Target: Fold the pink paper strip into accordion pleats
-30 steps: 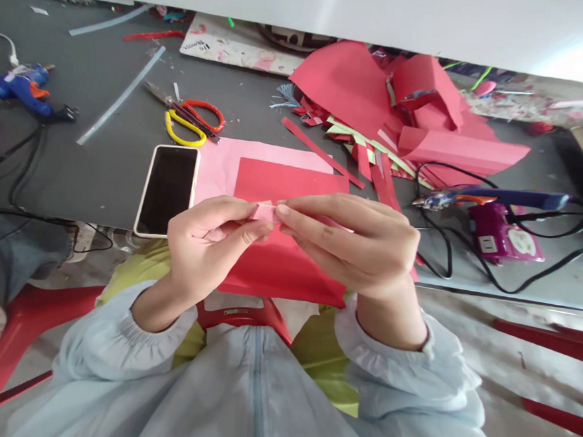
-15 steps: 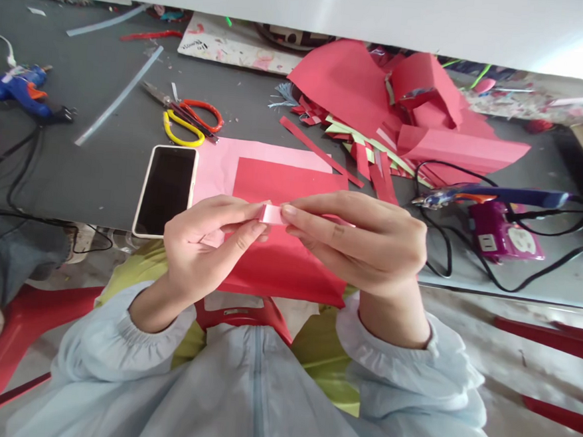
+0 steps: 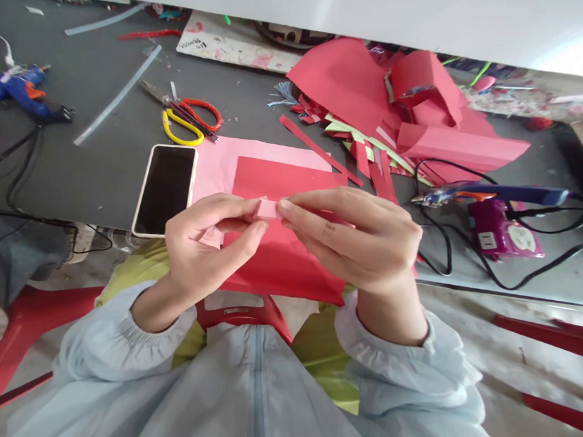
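A small folded strip of pink paper [image 3: 268, 209] is held up between my two hands. My left hand [image 3: 210, 233] pinches its left end, with the thumb tip just off the front of it. Thumb and fingers of my right hand [image 3: 355, 236] grip the strip's right end. Below the hands lies a red paper sheet [image 3: 283, 264], its near edge hanging past the table edge. It partly covers a pink paper sheet [image 3: 215, 163]. The far side of the strip is hidden by my fingers.
A phone [image 3: 167, 190] lies to the left, with scissors [image 3: 191, 118] behind it. Red paper scraps [image 3: 346, 76] pile up at the back. Glue guns lie at both sides, one blue [image 3: 23, 90], one dark blue [image 3: 513, 194] beside a purple power socket [image 3: 505, 230]; their cords trail across the table.
The pink strip and my right hand have shifted slightly left. My left thumb has lifted a little from the strip, and the strip's face has tilted.
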Action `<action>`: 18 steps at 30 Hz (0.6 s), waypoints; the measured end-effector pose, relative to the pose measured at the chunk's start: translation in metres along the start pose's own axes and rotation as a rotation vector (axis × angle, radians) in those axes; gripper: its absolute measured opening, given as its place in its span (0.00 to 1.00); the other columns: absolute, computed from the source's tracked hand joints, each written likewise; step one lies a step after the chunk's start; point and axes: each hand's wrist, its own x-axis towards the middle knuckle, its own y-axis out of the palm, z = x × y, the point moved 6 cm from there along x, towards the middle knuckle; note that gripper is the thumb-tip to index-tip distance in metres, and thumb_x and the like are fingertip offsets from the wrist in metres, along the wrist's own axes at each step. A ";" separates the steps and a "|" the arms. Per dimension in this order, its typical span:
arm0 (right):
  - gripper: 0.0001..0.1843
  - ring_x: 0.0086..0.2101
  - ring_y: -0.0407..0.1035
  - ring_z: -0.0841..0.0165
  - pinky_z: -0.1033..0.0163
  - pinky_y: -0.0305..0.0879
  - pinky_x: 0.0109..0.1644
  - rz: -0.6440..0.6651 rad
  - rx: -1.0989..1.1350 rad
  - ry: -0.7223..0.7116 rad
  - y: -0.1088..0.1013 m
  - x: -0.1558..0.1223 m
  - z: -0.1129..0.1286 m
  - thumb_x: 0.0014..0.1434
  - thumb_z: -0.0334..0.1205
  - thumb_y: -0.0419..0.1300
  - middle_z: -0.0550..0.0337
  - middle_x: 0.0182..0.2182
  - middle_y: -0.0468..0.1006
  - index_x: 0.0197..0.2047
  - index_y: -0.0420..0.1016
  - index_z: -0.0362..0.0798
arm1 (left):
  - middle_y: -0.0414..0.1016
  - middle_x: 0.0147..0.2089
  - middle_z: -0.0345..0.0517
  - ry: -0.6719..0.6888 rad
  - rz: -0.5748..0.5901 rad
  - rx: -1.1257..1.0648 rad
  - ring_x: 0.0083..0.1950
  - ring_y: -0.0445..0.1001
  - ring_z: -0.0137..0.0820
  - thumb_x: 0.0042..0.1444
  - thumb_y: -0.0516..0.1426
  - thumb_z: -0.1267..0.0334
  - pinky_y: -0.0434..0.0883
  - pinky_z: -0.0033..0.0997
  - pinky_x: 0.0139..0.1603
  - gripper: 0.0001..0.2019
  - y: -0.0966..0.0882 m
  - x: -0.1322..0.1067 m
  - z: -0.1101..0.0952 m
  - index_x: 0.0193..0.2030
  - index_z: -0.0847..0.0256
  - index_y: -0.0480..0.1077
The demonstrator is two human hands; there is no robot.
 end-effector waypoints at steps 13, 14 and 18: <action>0.10 0.32 0.77 0.68 0.62 0.76 0.34 -0.075 0.070 0.032 -0.001 0.003 0.001 0.60 0.31 0.64 0.58 0.33 0.83 0.44 0.80 0.52 | 0.81 0.34 0.40 0.103 -0.069 0.076 0.36 0.80 0.28 0.54 0.65 0.71 0.78 0.27 0.32 0.08 -0.007 0.000 -0.001 0.38 0.52 0.79; 0.09 0.32 0.77 0.68 0.62 0.77 0.34 -0.075 0.104 0.058 -0.002 0.004 0.000 0.60 0.31 0.64 0.58 0.33 0.83 0.43 0.80 0.50 | 0.81 0.34 0.40 0.142 -0.063 0.105 0.36 0.80 0.28 0.54 0.65 0.71 0.78 0.27 0.33 0.08 -0.008 0.000 -0.002 0.38 0.52 0.79; 0.06 0.35 0.77 0.68 0.62 0.77 0.39 -0.013 0.236 0.206 -0.002 0.006 -0.004 0.61 0.31 0.63 0.56 0.34 0.83 0.39 0.81 0.48 | 0.82 0.34 0.40 0.249 -0.024 0.179 0.35 0.80 0.28 0.55 0.65 0.70 0.77 0.29 0.34 0.07 -0.010 0.000 -0.002 0.38 0.54 0.79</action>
